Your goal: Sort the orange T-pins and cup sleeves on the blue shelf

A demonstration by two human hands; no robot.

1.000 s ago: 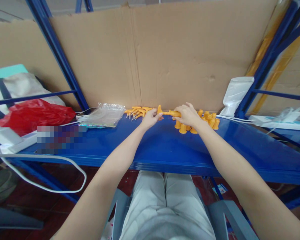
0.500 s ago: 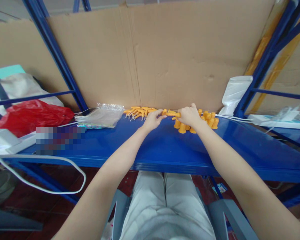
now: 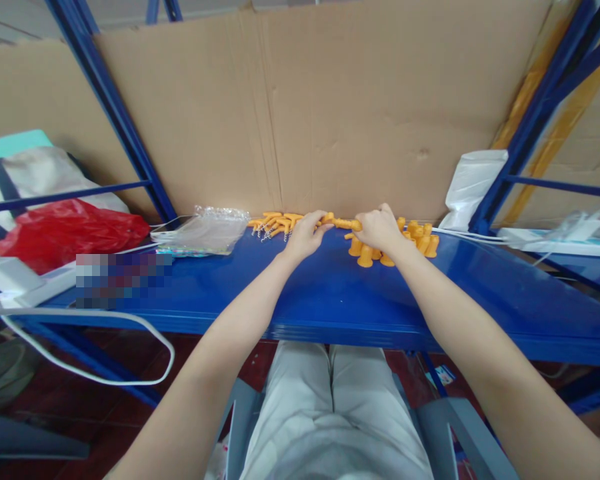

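My left hand (image 3: 306, 237) is closed in a pinch on one end of an orange plastic piece (image 3: 344, 223), whose thin, ridged middle spans the gap between my hands. Wrapped round the other end is my right hand (image 3: 379, 229), its fingers closed and partly hidden from view. Just beyond my left hand lies a heap of branching orange parts with small metal chains (image 3: 276, 224). Several orange parts with flared round bases (image 3: 423, 239) stand upright beside and behind my right wrist; some are covered by it.
The blue tabletop (image 3: 340, 293) has a cardboard sheet (image 3: 355, 107) along its back. Clear plastic bags (image 3: 207, 230) lie at left, near a red plastic bag (image 3: 73, 230) and a white cable (image 3: 165, 363). A white pouch (image 3: 473, 190) leans at back right.
Both hands stay in nearly the same place. The orange piece has turned or tilted slightly between them, its left end now a little higher. The view has shifted a touch.
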